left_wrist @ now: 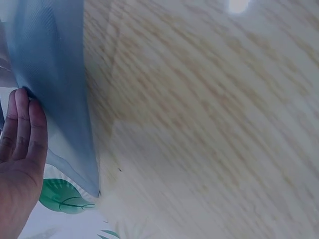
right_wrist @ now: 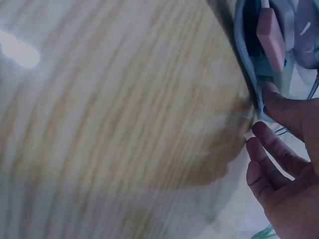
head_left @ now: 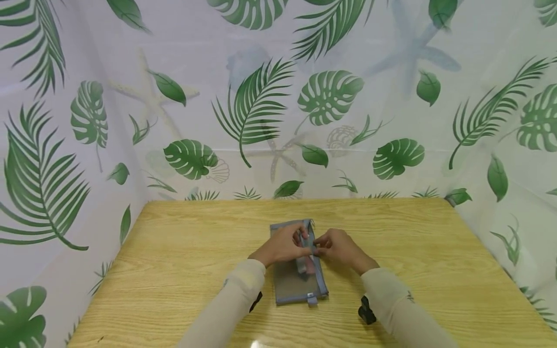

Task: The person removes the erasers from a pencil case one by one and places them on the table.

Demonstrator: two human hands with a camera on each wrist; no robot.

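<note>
A grey-blue mesh zipper pouch [head_left: 287, 285] lies on the wooden table, its open side toward the right. My left hand [head_left: 285, 244] lies over it, thumb and fingers bent around the upper layer near the opening. In the left wrist view, several fingers [left_wrist: 25, 129] of that hand rest against the mesh; the thumb is out of view. At the opening's right edge, my right hand [head_left: 341, 246] pinches the rim, thumb inside and fingertips outside in the right wrist view. Inside shows a small pink block [right_wrist: 271, 40] with a white piece at its end; its kind is unclear.
The pale wooden table [head_left: 196, 251] extends around the pouch on all sides. White cloth with green leaf prints [head_left: 261, 96] stands behind the table and along both sides. A small fabric tab [head_left: 312, 300] sticks out at the pouch's near end.
</note>
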